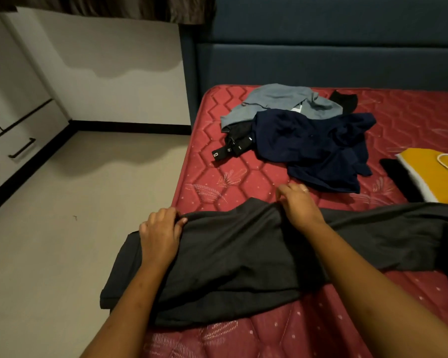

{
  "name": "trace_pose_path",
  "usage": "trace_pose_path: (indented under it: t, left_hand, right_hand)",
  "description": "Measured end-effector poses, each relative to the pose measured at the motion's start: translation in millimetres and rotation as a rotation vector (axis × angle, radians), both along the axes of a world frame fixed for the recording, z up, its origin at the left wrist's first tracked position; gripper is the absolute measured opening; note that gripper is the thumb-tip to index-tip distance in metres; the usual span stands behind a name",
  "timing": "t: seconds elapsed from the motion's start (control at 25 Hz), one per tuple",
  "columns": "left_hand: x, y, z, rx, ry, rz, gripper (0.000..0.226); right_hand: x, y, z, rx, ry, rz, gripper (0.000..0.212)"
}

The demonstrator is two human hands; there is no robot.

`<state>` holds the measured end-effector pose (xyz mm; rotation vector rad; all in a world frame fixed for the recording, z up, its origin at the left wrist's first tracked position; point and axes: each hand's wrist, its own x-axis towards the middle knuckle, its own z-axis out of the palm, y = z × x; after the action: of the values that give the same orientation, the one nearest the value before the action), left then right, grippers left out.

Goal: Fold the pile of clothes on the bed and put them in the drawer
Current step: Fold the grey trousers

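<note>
A dark grey garment point(233, 257) lies spread across the near part of the red mattress point(243, 174), its left end hanging over the bed's edge. My left hand point(161, 233) grips its upper left edge. My right hand point(299, 205) pinches the top edge near the middle. Further back lies the pile: a navy garment point(313, 148), a grey-blue one point(277, 102) behind it, and black clothing with a strap and labels point(233, 146). The white drawer point(18, 148) with a black handle is in the cabinet at the left.
A yellow garment with a white cord point(435, 171) lies at the right edge, a black piece point(401, 179) beside it. Another small black item point(344, 100) sits near the dark blue headboard point(321, 60). Bare beige floor point(75, 202) separates bed and cabinet.
</note>
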<state>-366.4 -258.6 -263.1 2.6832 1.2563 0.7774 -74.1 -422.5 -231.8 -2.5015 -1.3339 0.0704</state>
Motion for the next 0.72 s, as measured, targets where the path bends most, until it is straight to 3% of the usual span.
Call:
trace_pose_path:
  t: [0.08, 0.16, 0.24, 0.4, 0.64, 0.72]
  left_hand:
    - [-3.7, -14.9, 3.4, 0.026, 0.015, 0.006, 0.038]
    - [-8.8, -44.9, 1.3, 0.001, -0.003, -0.069, 0.049]
    - [-12.6, -84.0, -7.0, -0.047, 0.056, -0.208, 0.057]
    - [-22.3, -123.4, -19.9, -0.124, 0.275, -0.326, 0.073]
    - [-18.1, -146.4, 1.6, -0.017, 0.264, -0.447, 0.069]
    - [-4.2, -157.8, 7.5, 0.038, 0.262, -0.506, 0.051]
  right_hand:
    - [-16.6, 0.5, -7.2, 0.03, -0.125, -0.047, 0.037]
    - [-39.2, -9.3, -18.3, 0.041, -0.2, 0.021, 0.042]
    - [-60.8, -26.7, -28.7, 0.13, -0.18, 0.073, 0.048]
    - [-91.4, -72.7, -38.2, 0.048, -0.081, 0.315, 0.062]
    - [-102.8, -114.3, -39.3, 0.028, -0.234, 0.424, 0.038]
    - [-108.6, -119.3, -42.0, -0.011, -0.218, 0.402, 0.035]
